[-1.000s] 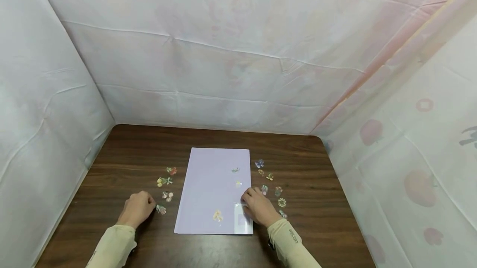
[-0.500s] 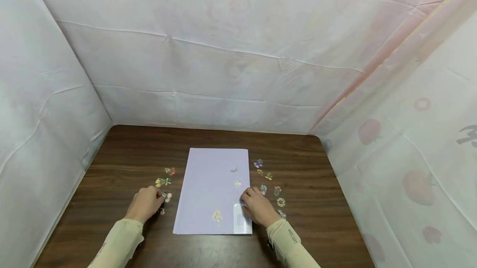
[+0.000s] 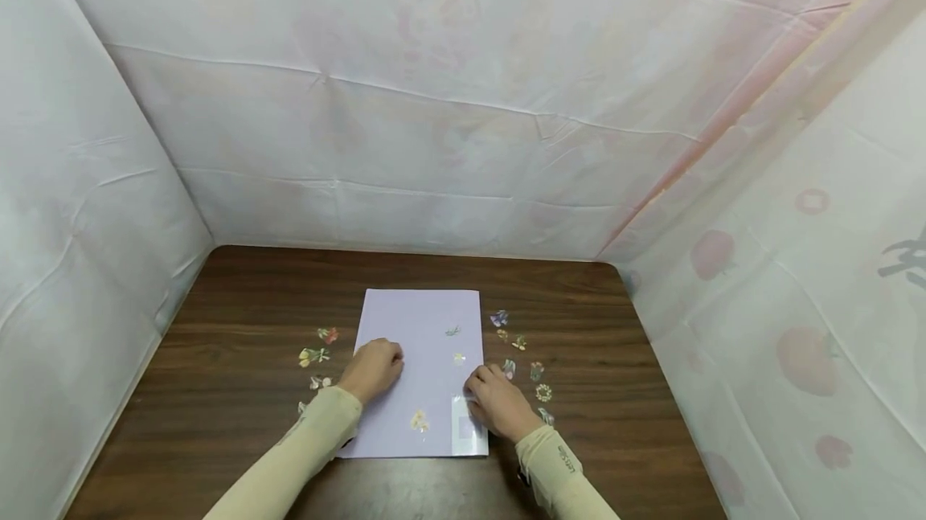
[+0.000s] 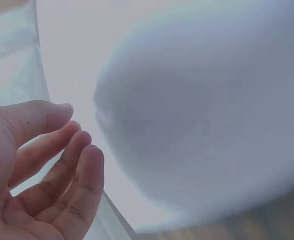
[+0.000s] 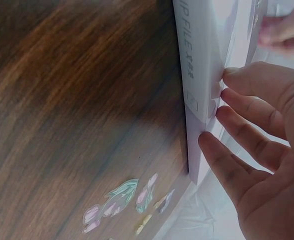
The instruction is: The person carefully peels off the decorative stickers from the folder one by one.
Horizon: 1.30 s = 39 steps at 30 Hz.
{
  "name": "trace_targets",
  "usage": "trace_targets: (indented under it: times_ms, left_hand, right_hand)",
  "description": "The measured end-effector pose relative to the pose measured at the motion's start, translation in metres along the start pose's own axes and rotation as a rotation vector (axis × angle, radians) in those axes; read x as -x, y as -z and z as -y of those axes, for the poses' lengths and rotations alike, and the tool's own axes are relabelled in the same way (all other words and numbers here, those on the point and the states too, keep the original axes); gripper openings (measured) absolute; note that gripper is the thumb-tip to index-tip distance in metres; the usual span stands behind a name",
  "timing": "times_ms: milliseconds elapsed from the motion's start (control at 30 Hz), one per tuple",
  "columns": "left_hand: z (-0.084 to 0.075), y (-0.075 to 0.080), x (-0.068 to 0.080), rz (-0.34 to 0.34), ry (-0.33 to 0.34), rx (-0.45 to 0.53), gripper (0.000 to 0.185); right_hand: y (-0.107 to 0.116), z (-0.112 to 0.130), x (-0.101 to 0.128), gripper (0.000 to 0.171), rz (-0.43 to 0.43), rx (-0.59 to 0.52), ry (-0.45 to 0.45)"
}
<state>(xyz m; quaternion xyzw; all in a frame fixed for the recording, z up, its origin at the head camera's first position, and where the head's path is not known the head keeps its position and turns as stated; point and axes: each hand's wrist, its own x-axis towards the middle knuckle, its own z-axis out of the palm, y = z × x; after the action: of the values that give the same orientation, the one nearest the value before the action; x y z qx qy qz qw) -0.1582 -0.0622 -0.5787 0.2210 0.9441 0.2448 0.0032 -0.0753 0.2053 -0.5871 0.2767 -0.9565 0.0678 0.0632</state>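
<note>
A person seated at a dark wooden table (image 3: 593, 423) works over a pale lilac folder (image 3: 427, 391) that lies flat near the table's middle, its long sides running near to far. The left hand (image 3: 372, 367) is over the folder's left half, knuckles up; the left wrist view shows its fingers (image 4: 62, 175) loosely bent with nothing between them, so the hand is relaxed and holds nothing, though whether it touches the cover cannot be told. The right hand (image 3: 499, 401) sits at the folder's right edge, near the closer corner; in the right wrist view its straightened fingertips (image 5: 222, 112) press against that edge, not curled around it.

Three small flower stickers show on the folder: one far right (image 3: 454, 331), one just nearer (image 3: 459, 358), and a yellowish one (image 3: 419, 421) close to the near edge. Loose flower stickers lie on the bare wood on both sides. To the left, a red one (image 3: 328, 335), a yellow one (image 3: 311, 356) and a pinkish one (image 3: 319, 382) form a loose column well apart from the left hand. To the right, a purple sticker (image 3: 499, 317) leads a scatter that runs nearer, ending in a ring-shaped sticker (image 3: 543, 392) just beside the right hand. Pale cloth sheeting (image 3: 463, 102) walls the table on three sides.
</note>
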Motion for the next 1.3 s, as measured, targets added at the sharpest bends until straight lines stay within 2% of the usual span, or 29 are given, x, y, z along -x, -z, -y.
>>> trace_targets:
  times_ms: [67,200,367,500,633,800,1033,1300]
  left_hand:
    - [-0.013,-0.007,-0.011,0.009,-0.054,-0.003,0.005]
    - [-0.034,-0.019,-0.030,0.038,-0.111,-0.006,0.005]
    - [-0.049,-0.029,-0.047,0.056,-0.159,-0.019,0.009]
    - [-0.057,-0.036,-0.054,0.069,-0.199,-0.027,0.010]
    - [-0.063,-0.041,-0.059,0.096,-0.218,-0.061,0.006]
    - [-0.064,-0.045,-0.060,0.109,-0.224,-0.093,0.012]
    - [-0.067,-0.045,-0.060,0.111,-0.243,-0.101,0.017]
    - [-0.067,-0.048,-0.062,0.136,-0.260,-0.126,0.014]
  right_hand:
    - [-0.001,0.000,0.000,0.021,-0.006,0.005,0.003]
    - [-0.001,0.000,-0.001,0.023,-0.006,0.008,-0.003]
    - [0.000,0.000,-0.002,0.023,0.003,0.006,-0.013]
    - [0.000,-0.001,-0.001,0.023,0.001,0.004,-0.016]
    - [0.000,0.001,-0.001,0.022,0.003,-0.007,-0.020]
    - [0.000,0.002,-0.001,0.021,0.017,-0.022,-0.034]
    - [0.001,0.004,-0.001,0.022,0.029,-0.012,-0.040]
    - [0.001,0.003,-0.001,0.020,0.027,-0.010,-0.046]
